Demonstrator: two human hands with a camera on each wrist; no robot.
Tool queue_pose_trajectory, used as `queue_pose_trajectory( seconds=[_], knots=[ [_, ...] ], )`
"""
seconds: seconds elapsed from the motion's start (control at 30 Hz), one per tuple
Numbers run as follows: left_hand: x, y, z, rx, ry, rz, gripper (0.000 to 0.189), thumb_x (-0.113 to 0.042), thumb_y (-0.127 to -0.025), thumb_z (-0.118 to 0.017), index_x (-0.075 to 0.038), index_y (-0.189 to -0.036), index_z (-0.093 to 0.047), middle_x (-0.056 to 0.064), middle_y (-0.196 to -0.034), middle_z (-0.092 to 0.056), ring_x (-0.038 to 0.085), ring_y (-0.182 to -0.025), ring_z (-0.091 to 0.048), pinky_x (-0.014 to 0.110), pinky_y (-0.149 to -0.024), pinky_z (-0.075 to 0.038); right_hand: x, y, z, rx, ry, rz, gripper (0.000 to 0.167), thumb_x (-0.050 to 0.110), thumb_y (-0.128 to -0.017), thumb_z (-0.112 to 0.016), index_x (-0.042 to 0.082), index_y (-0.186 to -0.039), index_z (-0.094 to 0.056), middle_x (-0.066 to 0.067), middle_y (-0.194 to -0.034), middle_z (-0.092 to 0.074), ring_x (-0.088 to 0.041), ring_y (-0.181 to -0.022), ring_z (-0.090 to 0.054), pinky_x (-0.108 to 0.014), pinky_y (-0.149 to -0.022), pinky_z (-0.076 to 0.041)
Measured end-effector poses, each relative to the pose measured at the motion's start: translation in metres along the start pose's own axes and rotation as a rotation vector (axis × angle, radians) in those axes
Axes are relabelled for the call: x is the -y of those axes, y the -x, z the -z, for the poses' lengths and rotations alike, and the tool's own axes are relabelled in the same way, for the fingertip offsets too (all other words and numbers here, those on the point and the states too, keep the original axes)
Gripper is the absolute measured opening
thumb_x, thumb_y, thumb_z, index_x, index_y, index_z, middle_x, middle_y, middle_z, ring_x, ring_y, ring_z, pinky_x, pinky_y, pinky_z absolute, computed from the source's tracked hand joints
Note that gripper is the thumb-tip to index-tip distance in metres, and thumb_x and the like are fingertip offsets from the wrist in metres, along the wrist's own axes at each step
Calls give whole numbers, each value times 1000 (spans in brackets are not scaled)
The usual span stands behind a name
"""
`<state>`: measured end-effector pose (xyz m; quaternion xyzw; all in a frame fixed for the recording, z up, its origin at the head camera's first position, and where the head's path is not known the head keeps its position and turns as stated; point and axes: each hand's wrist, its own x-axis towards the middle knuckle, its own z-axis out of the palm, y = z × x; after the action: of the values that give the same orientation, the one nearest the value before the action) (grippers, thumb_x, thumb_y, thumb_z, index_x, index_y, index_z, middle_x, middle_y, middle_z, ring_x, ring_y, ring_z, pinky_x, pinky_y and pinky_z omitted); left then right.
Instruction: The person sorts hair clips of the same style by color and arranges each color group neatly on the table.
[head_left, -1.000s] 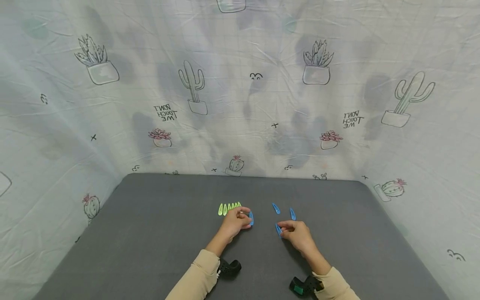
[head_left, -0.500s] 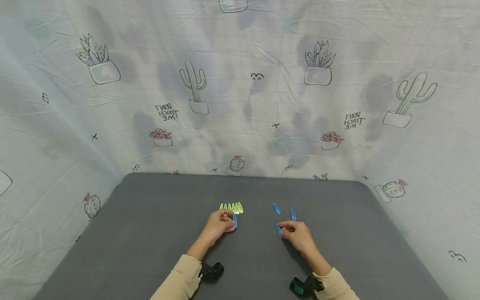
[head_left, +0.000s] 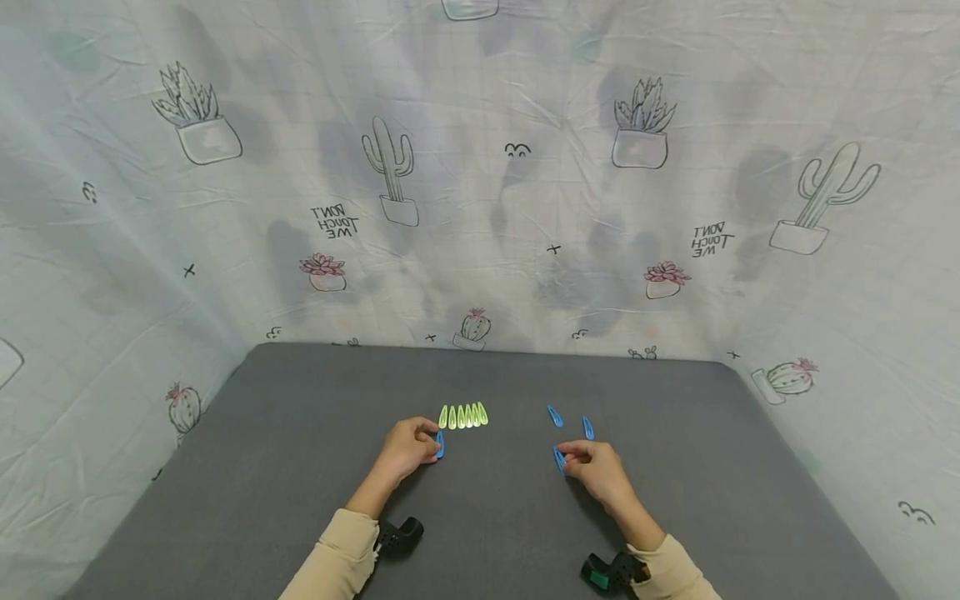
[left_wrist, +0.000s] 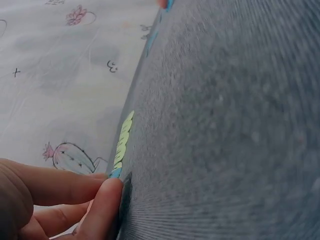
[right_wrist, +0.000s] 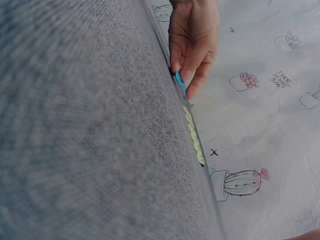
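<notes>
Pinched in my left hand is a blue snap hair clip, held at the near left end of a row of several yellow-green hair clips. The left wrist view shows that blue clip's tip poking out between finger and thumb; the right wrist view shows more of its side. Over on the right, my right hand has thumb and fingertips on another blue hair clip, partly hidden by them. Beyond it lie two loose blue hair clips.
All the clips are on or close over a dark grey table. A pale cloth printed with cacti hangs behind and at both sides of it. Each wrist wears a black camera mount.
My left hand has carried its blue hair clip leftward, past the front of the yellow-green row to its left end, uncovering the row. The right hand has stayed at its clip.
</notes>
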<state>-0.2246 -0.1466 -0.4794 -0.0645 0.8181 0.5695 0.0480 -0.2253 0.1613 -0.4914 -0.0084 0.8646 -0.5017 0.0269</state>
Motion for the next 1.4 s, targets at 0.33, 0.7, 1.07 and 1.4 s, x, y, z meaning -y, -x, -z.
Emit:
queue_pose_trajectory(
  seconds=[0.33,0.7,1.07,1.4],
  knots=[
    [0,3,1,-58,-235,-108,25,4,-76,-68,5,-101,-66,6,-65,-62,13,-52,-60,27,-53,-50,0,1,-2,21,-7,-7,26,-8,-76,-66,1,-99,-73,-8,-82,-66,-13,-72,-57,-22,-59,-45],
    [15,-3,10,-24,-273,-192,22,-5,-80,-71,-2,-102,-70,-1,-64,-58,9,-53,-50,25,-51,-41,1,1,-2,11,-41,18,29,-11,-75,-64,-3,-102,-71,-7,-80,-64,-10,-70,-56,-21,-59,-45],
    [27,-6,21,7,-335,-338,16,-17,-80,-75,-15,-96,-75,-7,-62,-50,3,-52,-40,20,-51,-34,2,2,0,24,-129,5,31,-12,-74,-66,-6,-104,-69,-12,-82,-63,-10,-70,-54,-20,-59,-44],
    [34,-8,16,-11,-376,-392,19,-19,-77,-78,-15,-95,-76,-9,-58,-48,1,-50,-37,20,-49,-33,0,-1,0,96,-253,1,33,-8,-79,-65,-8,-112,-64,-15,-97,-65,-9,-81,-58,-20,-68,-48]
  ],
)
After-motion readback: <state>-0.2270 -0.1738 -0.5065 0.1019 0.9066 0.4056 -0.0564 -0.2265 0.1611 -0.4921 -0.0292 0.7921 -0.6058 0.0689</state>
